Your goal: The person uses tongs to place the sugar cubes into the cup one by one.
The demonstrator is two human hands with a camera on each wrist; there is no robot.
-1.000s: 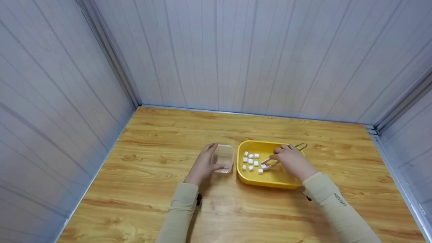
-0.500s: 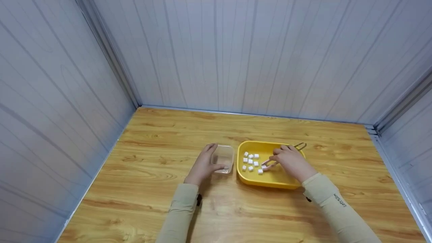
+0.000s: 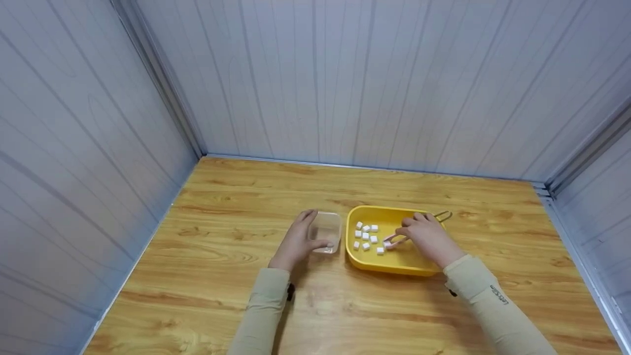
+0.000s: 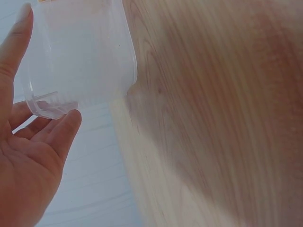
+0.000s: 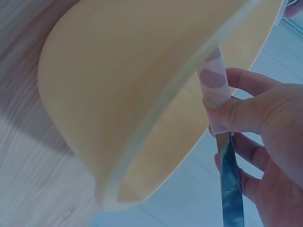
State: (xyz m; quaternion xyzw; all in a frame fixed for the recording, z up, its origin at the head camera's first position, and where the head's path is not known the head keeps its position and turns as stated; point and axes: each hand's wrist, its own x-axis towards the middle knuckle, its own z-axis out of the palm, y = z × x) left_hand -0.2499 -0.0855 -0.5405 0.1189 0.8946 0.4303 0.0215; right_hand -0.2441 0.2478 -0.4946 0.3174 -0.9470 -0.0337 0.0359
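Note:
My left hand (image 3: 296, 240) holds a small clear plastic container (image 3: 326, 224) on the table, thumb at its near side and fingers at its far side. In the left wrist view, the thumb and fingertips touch the container's wall (image 4: 80, 52). My right hand (image 3: 431, 238) pinches a pair of tongs (image 5: 232, 175) with a metal bow and pink sleeves, reaching down into a yellow tray (image 3: 389, 269). A white cube (image 3: 387, 244) is between the tong tips. Several more white cubes (image 3: 365, 236) lie in the tray's left half. The tong tips are hidden in the right wrist view.
The wood-grain table (image 3: 236, 197) bears the container and, just to its right, the yellow tray, with a narrow gap between them. Pale panelled walls (image 3: 340, 88) enclose the table at the back and on both sides.
My right hand and the tongs have shifted slightly right, and the cube between the tips has moved a little with them. The left hand and container have stayed in place.

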